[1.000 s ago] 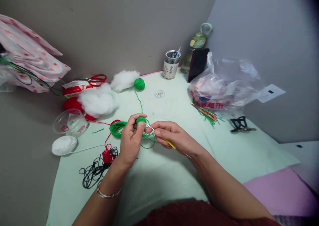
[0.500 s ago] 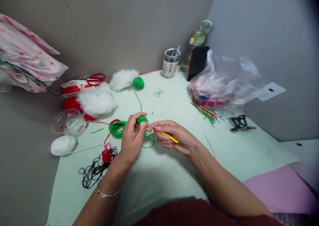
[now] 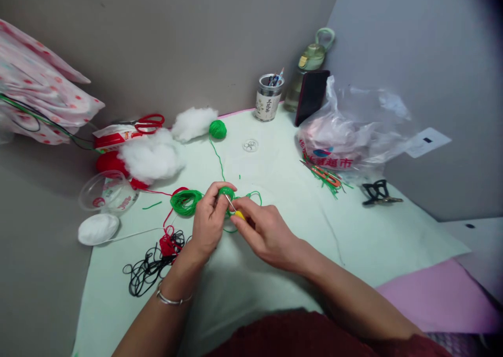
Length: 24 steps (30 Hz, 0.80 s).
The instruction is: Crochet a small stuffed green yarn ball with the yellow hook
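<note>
My left hand (image 3: 208,223) is closed round a small green crocheted piece (image 3: 227,192), pinched between thumb and fingers above the pale green tabletop (image 3: 275,273). My right hand (image 3: 264,231) grips a crochet hook (image 3: 234,211) with a yellow handle; its metal tip points up-left into the green piece. Loose green yarn (image 3: 251,195) loops out to the right of the hands. A bundle of green yarn (image 3: 184,202) lies just left of my left hand, and a strand runs from the work up to a green yarn ball (image 3: 217,129) farther back.
Red yarn (image 3: 170,244) and tangled black cord (image 3: 147,270) lie at the left front, with a white yarn ball (image 3: 98,228), a clear plastic cup (image 3: 106,192), white stuffing (image 3: 151,155) and red scissors (image 3: 149,122). At the back right are a pen jar (image 3: 269,99), a bottle (image 3: 310,63), a phone (image 3: 312,97), a plastic bag (image 3: 353,131) and a black clip (image 3: 379,193).
My right hand has moved left toward the green piece and turned, so the hook now points up-left into it. A loop of green yarn has been drawn out to the right.
</note>
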Tool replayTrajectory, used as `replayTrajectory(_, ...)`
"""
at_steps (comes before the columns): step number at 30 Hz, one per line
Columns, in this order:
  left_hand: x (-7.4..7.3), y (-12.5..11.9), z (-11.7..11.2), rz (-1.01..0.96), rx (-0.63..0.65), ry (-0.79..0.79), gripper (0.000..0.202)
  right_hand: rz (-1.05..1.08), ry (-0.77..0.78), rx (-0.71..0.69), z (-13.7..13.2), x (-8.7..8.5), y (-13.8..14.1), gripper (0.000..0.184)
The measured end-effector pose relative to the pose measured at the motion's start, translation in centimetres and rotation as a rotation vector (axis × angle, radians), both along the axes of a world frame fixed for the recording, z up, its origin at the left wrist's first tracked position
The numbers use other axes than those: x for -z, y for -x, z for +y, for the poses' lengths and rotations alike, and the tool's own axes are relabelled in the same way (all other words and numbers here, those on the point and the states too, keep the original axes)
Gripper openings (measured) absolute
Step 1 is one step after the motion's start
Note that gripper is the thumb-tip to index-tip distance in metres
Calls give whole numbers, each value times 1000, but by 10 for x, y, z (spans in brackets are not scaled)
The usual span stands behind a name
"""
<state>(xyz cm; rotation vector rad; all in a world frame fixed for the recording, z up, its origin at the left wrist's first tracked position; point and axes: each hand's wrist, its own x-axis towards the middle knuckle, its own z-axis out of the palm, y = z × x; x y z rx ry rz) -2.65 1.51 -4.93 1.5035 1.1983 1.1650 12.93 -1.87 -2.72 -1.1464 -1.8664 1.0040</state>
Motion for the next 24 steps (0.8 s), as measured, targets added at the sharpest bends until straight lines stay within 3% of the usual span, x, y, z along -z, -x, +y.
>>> replayTrajectory(3,-1,1,1,-38,15,-9,16,-85,-113,-34,-2,-2,-1,11)
replayTrajectory(5,-3,2,0,-80,38,-16,17,-19,-67,-34,-2,-5,-2,10)
replayTrajectory(7,-5,3,-1,-127,68,-34,18,192,119,-46,1,-8,-3,9)
replayTrajectory(9,-6,3,-3,-144,55,-75,18,496,423,-129,5,-10,-5,17)
replayTrajectory(11,-6,2,-5,-108,-2,-145,18,766,738,-265,10,-9,-7,25)
replayTrajectory(13,-6,1,-6,-56,-65,-231,20,924,937,-376,13,-8,-9,26)
replayTrajectory(16,-6,1,-3,-31,-133,-259,19,978,1051,-614,12,-6,-9,29)
replayTrajectory(18,-6,2,2,-87,-176,-174,15,855,1097,-897,8,-8,-8,33)
replayTrajectory(20,-6,5,8,-212,-186,-60,13,737,1058,-1035,5,-10,-8,35)
replayTrajectory(22,-6,6,11,-358,-151,37,13,745,889,-858,5,-11,-10,32)
replayTrajectory(24,-7,4,11,-454,-109,103,14,777,647,-486,9,-11,-12,24)
